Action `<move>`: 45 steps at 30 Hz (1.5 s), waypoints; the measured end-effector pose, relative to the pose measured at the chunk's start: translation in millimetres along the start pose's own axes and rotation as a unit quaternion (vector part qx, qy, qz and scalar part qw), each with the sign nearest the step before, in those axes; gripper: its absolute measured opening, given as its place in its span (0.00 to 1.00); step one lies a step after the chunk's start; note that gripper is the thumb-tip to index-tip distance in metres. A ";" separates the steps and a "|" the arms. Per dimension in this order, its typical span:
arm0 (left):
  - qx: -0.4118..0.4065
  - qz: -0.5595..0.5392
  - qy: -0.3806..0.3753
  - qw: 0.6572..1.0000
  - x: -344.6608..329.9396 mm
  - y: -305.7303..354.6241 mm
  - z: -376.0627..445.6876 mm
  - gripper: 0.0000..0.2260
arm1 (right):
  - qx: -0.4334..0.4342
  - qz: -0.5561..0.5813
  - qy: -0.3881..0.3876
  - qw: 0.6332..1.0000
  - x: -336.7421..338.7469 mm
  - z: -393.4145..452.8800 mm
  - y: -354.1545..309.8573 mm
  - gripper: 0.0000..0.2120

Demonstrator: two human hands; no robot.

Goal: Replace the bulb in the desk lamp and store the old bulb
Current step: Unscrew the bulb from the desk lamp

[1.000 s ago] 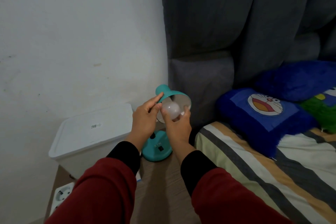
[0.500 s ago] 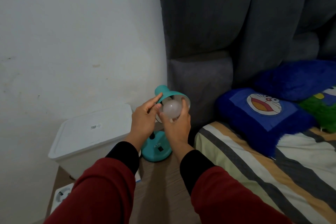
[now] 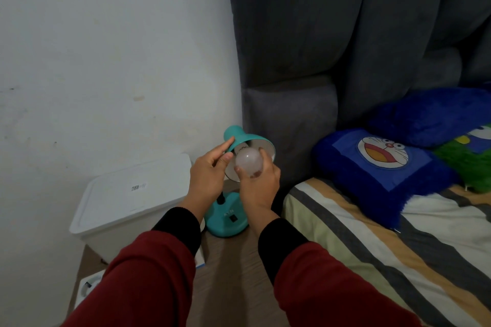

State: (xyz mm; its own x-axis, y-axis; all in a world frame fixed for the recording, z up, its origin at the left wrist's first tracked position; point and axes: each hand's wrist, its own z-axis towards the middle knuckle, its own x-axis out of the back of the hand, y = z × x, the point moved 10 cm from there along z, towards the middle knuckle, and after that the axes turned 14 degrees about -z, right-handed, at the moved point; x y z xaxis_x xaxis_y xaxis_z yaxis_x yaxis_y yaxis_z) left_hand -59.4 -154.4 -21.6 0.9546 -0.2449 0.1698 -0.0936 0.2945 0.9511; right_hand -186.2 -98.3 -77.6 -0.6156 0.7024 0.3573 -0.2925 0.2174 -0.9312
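Note:
A teal desk lamp stands on a wooden bedside surface, its shade tilted toward me. A frosted white bulb sits at the mouth of the shade, with its neck and printed base showing. My right hand grips the bulb from below with fingers wrapped round the globe. My left hand holds the left rim of the shade, index finger stretched along the teal outside. Whether the bulb's base still sits in the socket is hidden.
A white lidded plastic box stands left of the lamp by the wall. A white power strip lies at the lower left. A grey padded headboard, a striped bed and blue cushions fill the right.
The bulb has come further out of the shade, so its neck now shows, and my right hand has turned round it. My left hand stays on the shade.

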 end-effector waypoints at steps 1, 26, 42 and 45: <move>0.000 0.000 -0.003 1.000 -0.3 0.0 -0.3 0.16 | 0.001 0.000 -0.008 1.000 -0.5 0.5 0.3 0.33; 0.008 0.003 0.002 1.000 -0.4 1.7 -2.3 0.16 | -0.051 0.100 -0.023 0.993 -9.0 2.0 16.7 0.32; 0.009 -0.002 0.003 1.000 -0.9 1.3 -2.6 0.16 | -0.045 0.145 -0.047 0.987 -13.6 2.6 14.9 0.31; 0.010 0.004 0.003 1.000 -0.4 1.8 -2.4 0.16 | -0.019 0.115 -0.042 0.992 -15.5 1.5 10.4 0.32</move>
State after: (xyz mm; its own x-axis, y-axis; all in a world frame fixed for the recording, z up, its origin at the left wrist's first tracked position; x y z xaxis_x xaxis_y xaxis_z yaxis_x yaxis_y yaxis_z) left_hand -59.2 -151.6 -20.6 0.9553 -0.2370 0.1766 -0.1073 0.2787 0.9544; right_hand -180.8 -108.0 -92.7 -0.7224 0.6775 0.1386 -0.1103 0.0849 -0.9903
